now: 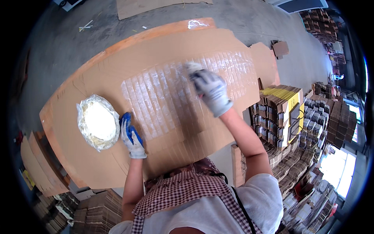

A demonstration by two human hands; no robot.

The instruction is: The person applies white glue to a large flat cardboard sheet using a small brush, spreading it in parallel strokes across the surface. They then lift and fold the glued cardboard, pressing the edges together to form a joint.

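The person's right hand [212, 90], in a white work glove with grey smears, was stretched forward over a fanned row of overlapping flat brown cardboard blanks [171, 97] whose exposed edges shone wet and whitish. Its fingers were curled shut around something pale that poked out past the fingertips (too blurred to tell what it was), and this was pressed down on the glossy strip near the row's upper middle. The left hand [131, 136], in a white glove with a blue coated palm, rested on the bare brown part of the cardboard at the near left end of the wet band; its fingers lay loosely bent and held nothing. Just beside that hand, to its left, stood a round shallow basin of white paste lined with crinkled clear plastic [98, 122], close to the glove's blue fingers without clearly touching them.

The cardboard covered almost the whole orange-edged work surface [128, 39], which ran aslant from lower left to upper right. Beyond it lay a grey concrete floor [58, 43] with another loose cardboard sheet [144, 7] at the top. To the right stood bundled stacks of folded brown cartons [276, 117], one topped with a yellow sheet. The person wore a red-and-white checked apron [187, 187] over a white shirt.
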